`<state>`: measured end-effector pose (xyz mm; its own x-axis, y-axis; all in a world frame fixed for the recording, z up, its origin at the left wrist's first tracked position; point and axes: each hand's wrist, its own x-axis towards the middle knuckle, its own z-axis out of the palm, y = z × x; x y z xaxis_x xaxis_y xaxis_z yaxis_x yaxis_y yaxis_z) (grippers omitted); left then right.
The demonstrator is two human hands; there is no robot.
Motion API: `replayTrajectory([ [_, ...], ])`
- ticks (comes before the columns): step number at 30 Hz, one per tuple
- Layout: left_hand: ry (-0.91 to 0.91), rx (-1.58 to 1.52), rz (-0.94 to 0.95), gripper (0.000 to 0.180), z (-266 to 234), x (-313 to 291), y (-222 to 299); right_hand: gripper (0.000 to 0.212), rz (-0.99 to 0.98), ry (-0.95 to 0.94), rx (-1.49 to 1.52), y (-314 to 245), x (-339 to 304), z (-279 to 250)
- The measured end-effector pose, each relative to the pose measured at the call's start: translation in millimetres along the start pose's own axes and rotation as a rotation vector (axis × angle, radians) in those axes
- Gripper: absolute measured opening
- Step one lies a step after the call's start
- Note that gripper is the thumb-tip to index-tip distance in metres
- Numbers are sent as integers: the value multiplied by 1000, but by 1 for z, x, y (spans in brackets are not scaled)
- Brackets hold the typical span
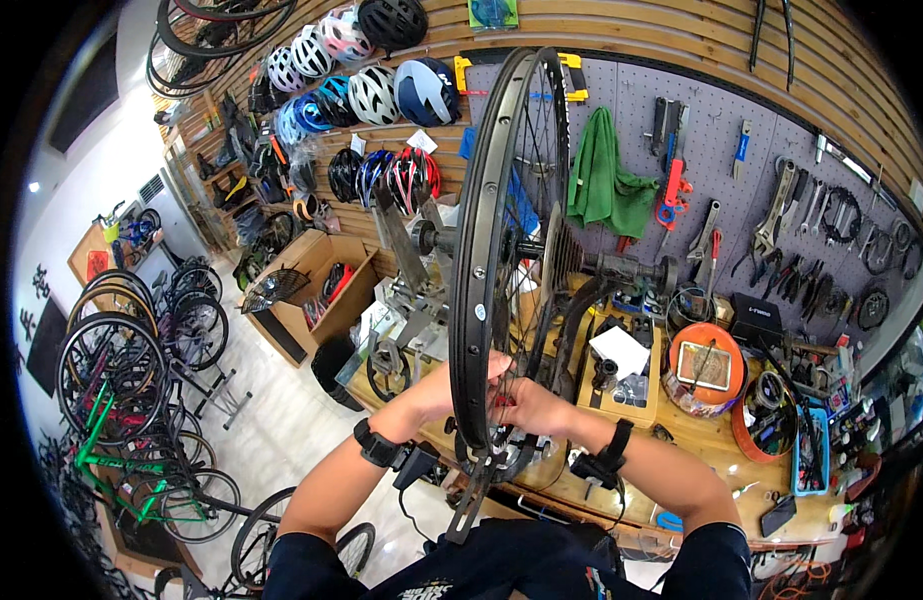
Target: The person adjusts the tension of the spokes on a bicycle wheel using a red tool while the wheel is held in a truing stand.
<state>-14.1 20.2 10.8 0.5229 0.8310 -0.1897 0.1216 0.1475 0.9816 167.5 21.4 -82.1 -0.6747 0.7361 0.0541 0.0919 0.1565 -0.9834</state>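
A bicycle wheel (469, 210) with a bare black rim stands upright in front of me, its axle held in a metal truing stand (408, 250). A cassette (562, 250) sits on the right side of its hub. Low on the wheel, my left hand (493, 368) reaches from the left behind the rim, fingers curled in among the spokes; the rim covers part of it. Just right of the rim, my right hand (531, 407) is closed in a pinch beside the spokes. A small reddish bit shows at its fingertips, too small to name.
A wooden workbench (701, 465) carries an orange bowl (703, 395), a blue basket (809, 455) and loose parts. Behind it, a pegboard (721, 190) holds tools and a green cloth (606, 180). Helmets (376, 95) hang upper left. Parked bicycles (106, 425) stand left, near a cardboard box (326, 290).
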Motion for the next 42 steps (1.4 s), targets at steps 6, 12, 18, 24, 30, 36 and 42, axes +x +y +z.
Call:
replayTrajectory([
  [6, 37, 96, 34, 39, 3, -5, 13, 24, 256, -395, 508, -42, -22, -32],
  [12, -42, 68, 54, 40, 0, -4, 12, 28, 192, -448, 292, -38, -17, -42],
  [18, -78, -60, 93, 35, -2, -2, 6, 41, 127, -398, 262, -40, -17, -40],
  [24, -89, -81, 82, 29, 2, -3, 12, 29, 70, -375, 380, -26, -14, -39],
  [30, -139, -130, 123, 28, -3, 3, 4, 19, 33, -301, 222, -34, -2, -37],
  [36, -131, -151, 73, 28, -1, -2, 10, 20, -68, 75, -266, -35, -13, -10],
  [42, -137, -129, 68, 28, -1, -3, 12, 28, -37, 267, -618, -40, -7, 11],
])
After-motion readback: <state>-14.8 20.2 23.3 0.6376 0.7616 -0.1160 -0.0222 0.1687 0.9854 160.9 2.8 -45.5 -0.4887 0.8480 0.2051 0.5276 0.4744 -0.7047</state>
